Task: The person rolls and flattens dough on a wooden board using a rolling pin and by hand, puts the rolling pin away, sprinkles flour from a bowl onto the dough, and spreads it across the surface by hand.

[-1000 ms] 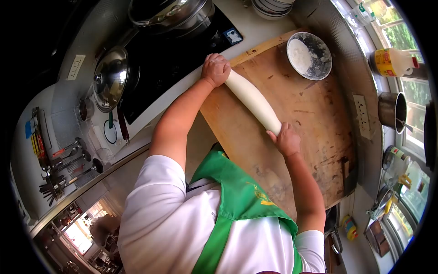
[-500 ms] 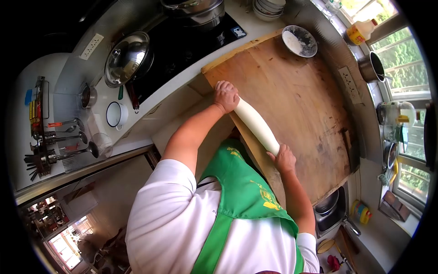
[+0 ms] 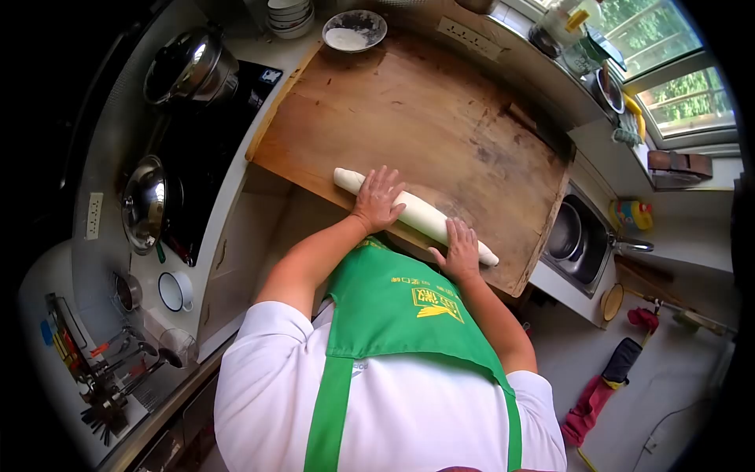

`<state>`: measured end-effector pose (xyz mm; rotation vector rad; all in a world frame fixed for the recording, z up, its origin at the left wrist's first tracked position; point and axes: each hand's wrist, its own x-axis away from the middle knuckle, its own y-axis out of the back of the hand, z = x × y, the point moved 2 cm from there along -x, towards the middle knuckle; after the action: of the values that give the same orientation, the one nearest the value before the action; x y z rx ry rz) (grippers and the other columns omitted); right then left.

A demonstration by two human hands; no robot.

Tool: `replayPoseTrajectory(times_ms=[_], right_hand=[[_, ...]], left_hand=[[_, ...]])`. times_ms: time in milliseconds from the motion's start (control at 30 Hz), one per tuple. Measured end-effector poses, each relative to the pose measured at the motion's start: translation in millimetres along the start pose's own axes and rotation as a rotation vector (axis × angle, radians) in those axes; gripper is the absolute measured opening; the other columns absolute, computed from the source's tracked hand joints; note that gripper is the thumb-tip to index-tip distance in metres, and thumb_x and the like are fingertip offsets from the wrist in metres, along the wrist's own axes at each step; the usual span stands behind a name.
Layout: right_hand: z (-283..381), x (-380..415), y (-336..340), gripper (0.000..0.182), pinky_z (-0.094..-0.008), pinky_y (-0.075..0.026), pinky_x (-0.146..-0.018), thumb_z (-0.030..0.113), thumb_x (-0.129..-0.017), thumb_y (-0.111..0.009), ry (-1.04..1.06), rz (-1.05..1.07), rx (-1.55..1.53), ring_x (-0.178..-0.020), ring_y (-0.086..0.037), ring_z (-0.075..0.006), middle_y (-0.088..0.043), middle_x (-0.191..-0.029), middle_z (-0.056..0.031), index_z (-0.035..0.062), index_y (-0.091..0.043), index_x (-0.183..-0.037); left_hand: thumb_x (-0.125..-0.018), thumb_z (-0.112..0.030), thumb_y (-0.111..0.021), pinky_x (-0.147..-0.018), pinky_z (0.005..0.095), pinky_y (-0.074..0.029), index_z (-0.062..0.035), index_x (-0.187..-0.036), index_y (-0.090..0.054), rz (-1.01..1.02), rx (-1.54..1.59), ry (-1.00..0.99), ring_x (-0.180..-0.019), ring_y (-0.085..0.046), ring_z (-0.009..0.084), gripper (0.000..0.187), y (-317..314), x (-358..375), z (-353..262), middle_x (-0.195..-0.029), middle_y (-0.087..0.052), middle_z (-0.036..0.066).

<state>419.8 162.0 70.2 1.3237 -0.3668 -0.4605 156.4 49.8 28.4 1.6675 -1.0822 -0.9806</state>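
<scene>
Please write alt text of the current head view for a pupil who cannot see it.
A person's left hand and right hand rest on a pale dough roll along the near edge of a wooden board. A bowl of white powder sits by its far left corner.

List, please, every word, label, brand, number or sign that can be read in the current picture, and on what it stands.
Nothing is readable with certainty.
Green cloth apron: yellow characters with an emblem, too blurred to read.
White fabric shirt: small dark mark beside the apron's strap, too small.
Yellow plastic bottle: coloured label, too blurred.
Black flat stovetop: small blue-and-white sticker, too small.
</scene>
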Motion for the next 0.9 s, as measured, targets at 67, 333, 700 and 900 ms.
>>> replayPoseTrajectory(times_ms=[67,333,700,900], right_hand=[[2.9,-4.1,-22.3,0.079,-0.0552,-0.033,-0.119,0.054,-0.088,-0.071,-0.112,-0.080,-0.018,-0.141,-0.047,-0.0380,-0.054,-0.148,-0.0175,0.0065,-0.051,-0.149],[-61.5,-74.9,-27.2,0.056,-0.0511,-0.040,-0.116,0.048,-0.091,-0.068,-0.150,-0.171,-0.089,-0.137,-0.053,-0.0381,-0.062,-0.143,-0.0130,0.0127,-0.067,-0.135],[-92.2,-47.0,-40.5,0.056,-0.0531,-0.041,-0.115,0.045,-0.096,-0.062,-0.313,-0.194,0.004,-0.138,-0.053,-0.0391,-0.063,-0.143,-0.0162,0.0069,-0.064,-0.137],[-125.4,-91.4,-10.7,0.050,-0.0501,-0.048,-0.108,0.041,-0.087,-0.068,-0.295,-0.283,-0.082,-0.132,-0.058,-0.0363,-0.067,-0.135,-0.0116,0.0124,-0.071,-0.127]], left_hand=[[-0.098,-0.050,-0.057,-0.128,0.0538,-0.022,-0.0165,-0.148,-0.061,-0.044,-0.012,-0.017,-0.154,-0.033,0.0404,0.061,-8.7,1.7,5.5,-0.163,-0.045,0.014],[-0.094,-0.046,-0.056,-0.119,0.0538,-0.038,-0.0224,-0.134,-0.073,0.151,0.002,-0.104,-0.152,-0.037,0.0409,0.049,7.6,-101.8,33.7,-0.162,-0.046,0.014],[-0.093,-0.045,-0.062,-0.116,0.0496,-0.042,-0.0099,-0.134,-0.070,0.098,-0.048,-0.109,-0.145,-0.046,0.0423,0.054,-6.3,-113.1,76.4,-0.154,-0.055,0.017],[-0.090,-0.047,-0.057,-0.116,0.0523,-0.043,-0.0168,-0.136,-0.070,0.106,-0.034,-0.180,-0.149,-0.042,0.0436,0.056,-0.8,-164.3,91.9,-0.161,-0.048,0.016]])
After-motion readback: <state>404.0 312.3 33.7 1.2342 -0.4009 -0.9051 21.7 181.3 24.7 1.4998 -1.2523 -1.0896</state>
